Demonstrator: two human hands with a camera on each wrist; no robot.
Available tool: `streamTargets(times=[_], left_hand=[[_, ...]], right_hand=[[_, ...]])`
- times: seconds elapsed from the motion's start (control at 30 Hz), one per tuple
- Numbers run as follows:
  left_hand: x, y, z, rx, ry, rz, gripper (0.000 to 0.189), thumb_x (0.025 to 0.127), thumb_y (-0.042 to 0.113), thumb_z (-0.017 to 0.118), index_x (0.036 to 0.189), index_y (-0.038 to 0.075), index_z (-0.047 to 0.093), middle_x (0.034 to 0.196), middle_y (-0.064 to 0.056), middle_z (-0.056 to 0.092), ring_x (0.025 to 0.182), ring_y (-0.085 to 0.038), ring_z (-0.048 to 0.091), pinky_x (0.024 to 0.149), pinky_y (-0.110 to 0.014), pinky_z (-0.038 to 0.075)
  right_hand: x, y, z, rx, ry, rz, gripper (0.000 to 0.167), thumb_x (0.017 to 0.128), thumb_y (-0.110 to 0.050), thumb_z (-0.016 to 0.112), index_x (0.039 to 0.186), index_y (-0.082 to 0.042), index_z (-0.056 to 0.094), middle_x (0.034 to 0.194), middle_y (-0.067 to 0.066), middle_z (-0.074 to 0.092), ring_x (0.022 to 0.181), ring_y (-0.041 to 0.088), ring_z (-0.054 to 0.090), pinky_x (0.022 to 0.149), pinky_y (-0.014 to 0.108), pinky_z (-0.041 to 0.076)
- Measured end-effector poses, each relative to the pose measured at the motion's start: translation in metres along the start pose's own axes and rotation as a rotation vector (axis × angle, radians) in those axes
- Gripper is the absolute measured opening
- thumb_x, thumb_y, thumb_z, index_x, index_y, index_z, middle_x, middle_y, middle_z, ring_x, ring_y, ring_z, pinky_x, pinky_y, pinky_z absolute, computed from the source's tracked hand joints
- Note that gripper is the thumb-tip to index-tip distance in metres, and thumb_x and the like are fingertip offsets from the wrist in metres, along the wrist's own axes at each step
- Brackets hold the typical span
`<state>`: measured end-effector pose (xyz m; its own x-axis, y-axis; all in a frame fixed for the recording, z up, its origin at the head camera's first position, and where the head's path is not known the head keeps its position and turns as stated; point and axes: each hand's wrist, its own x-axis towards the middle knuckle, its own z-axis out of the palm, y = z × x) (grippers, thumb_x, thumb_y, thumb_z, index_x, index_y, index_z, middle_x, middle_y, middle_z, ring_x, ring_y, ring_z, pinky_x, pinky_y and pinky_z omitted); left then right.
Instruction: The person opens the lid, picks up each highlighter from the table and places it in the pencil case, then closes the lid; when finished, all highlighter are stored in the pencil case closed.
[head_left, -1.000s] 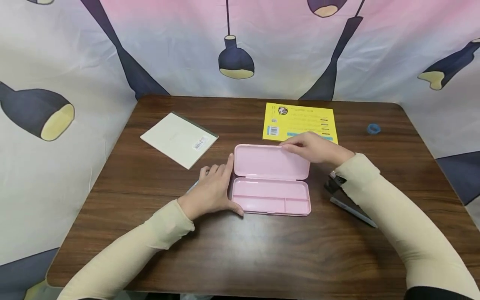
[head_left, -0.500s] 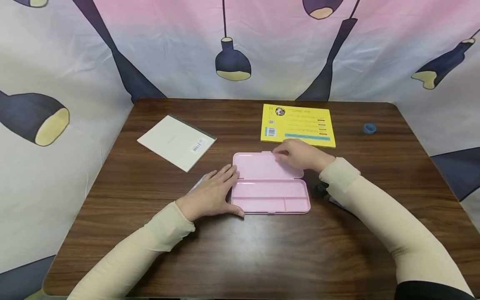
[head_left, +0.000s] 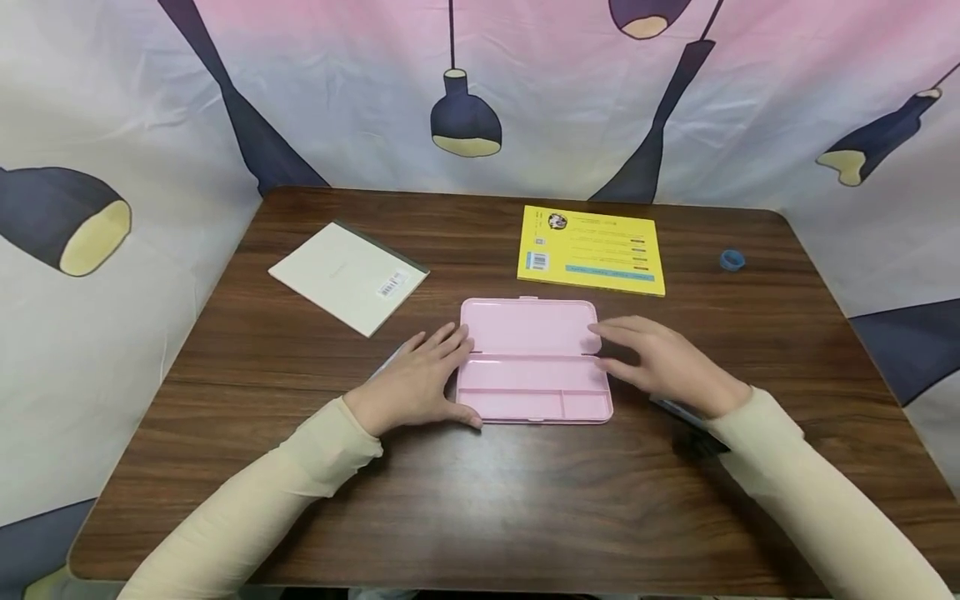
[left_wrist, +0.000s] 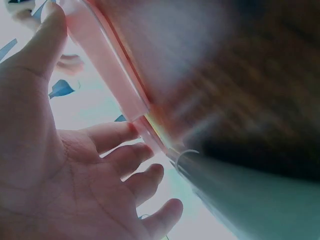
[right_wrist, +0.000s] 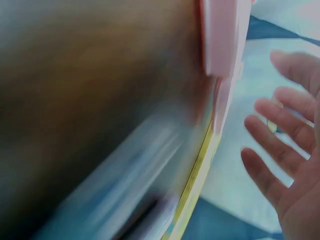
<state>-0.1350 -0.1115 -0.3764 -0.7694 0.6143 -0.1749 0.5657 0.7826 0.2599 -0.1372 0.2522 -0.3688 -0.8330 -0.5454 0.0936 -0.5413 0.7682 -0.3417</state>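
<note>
A pink pencil case [head_left: 517, 377] lies unfolded on the wooden table [head_left: 480, 508], its lid laid back flat on the far side. Its divided compartments hold nothing. My left hand [head_left: 412, 385] rests along the case's left side, fingers extended toward the lid and thumb at the near corner; the left wrist view shows thumb and fingertips at the pink edge. On the other side, my right hand [head_left: 671, 367] hovers with loosely spread fingers, its fingertips overlapping the right edge near the hinge in the head view. In the right wrist view its palm holds nothing.
A pale notebook [head_left: 348, 279] with a barcode lies at the back left, a yellow book [head_left: 592, 250] behind the case. A small blue ring [head_left: 732, 260] is farther right. A dark item [head_left: 701, 440] lies partly hidden under the right forearm, a light-blue edge [head_left: 390, 360] beside the left hand.
The right hand presses the lid at first, then draws back rightward off it to the case's right edge. The lid ends up lying flat. The left hand stays at the case's left side.
</note>
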Motion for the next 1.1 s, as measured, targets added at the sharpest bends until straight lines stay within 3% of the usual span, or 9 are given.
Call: streamTargets(times=[0.23,0.37,0.47,0.6,0.7,1.1], left_hand=[[-0.001,-0.001,0.0,0.006,-0.005,-0.005,0.113,0.074,0.078,0.066,0.156,0.009,0.032,0.165,-0.01,0.02,0.153,-0.03,0.011,0.12,-0.058,0.014],[-0.003,-0.003,0.001,0.002,0.0,-0.005,0.113,0.073,0.078,0.066,0.157,0.01,0.031,0.165,-0.009,0.019,0.154,-0.03,0.01,0.12,-0.059,0.013],[-0.005,-0.004,-0.001,0.002,0.003,-0.014,0.113,0.073,0.078,0.067,0.156,0.01,0.032,0.165,-0.009,0.019,0.154,-0.03,0.009,0.12,-0.059,0.012],[-0.006,-0.004,-0.003,0.016,0.011,-0.026,0.112,0.072,0.078,0.067,0.156,0.011,0.034,0.165,-0.008,0.02,0.153,-0.031,0.011,0.12,-0.059,0.013],[-0.005,-0.004,-0.004,0.026,0.008,-0.027,0.112,0.072,0.078,0.067,0.156,0.011,0.035,0.165,-0.009,0.021,0.153,-0.032,0.011,0.12,-0.059,0.013],[0.0,0.002,0.0,0.033,-0.002,-0.024,0.112,0.072,0.078,0.067,0.156,0.011,0.034,0.165,-0.009,0.02,0.154,-0.031,0.01,0.121,-0.058,0.012]], right_hand=[[-0.067,0.009,0.002,-0.039,0.138,-0.002,0.062,0.081,-0.022,0.084,0.138,-0.013,0.061,0.136,0.008,0.062,0.126,0.029,0.058,0.103,0.045,0.047],[-0.095,0.013,0.006,-0.052,0.224,-0.006,0.067,0.073,-0.014,0.089,0.134,-0.011,0.064,0.131,0.01,0.065,0.121,0.035,0.061,0.11,0.015,0.033],[-0.109,0.016,0.009,-0.061,0.258,0.007,0.069,0.069,-0.012,0.09,0.133,-0.01,0.064,0.127,0.008,0.067,0.115,0.033,0.064,0.102,0.001,0.025],[-0.119,0.02,0.011,-0.099,0.273,0.019,0.072,0.067,-0.012,0.091,0.134,-0.01,0.064,0.125,0.007,0.068,0.11,0.029,0.066,0.094,0.022,0.047],[-0.121,0.023,0.011,-0.108,0.27,0.018,0.072,0.067,-0.01,0.09,0.133,-0.01,0.064,0.123,0.009,0.068,0.109,0.03,0.067,0.084,0.04,0.052],[-0.118,0.029,0.009,-0.087,0.21,0.007,0.06,0.072,-0.009,0.087,0.128,-0.009,0.067,0.121,0.007,0.07,0.105,0.028,0.069,0.081,0.045,0.054]])
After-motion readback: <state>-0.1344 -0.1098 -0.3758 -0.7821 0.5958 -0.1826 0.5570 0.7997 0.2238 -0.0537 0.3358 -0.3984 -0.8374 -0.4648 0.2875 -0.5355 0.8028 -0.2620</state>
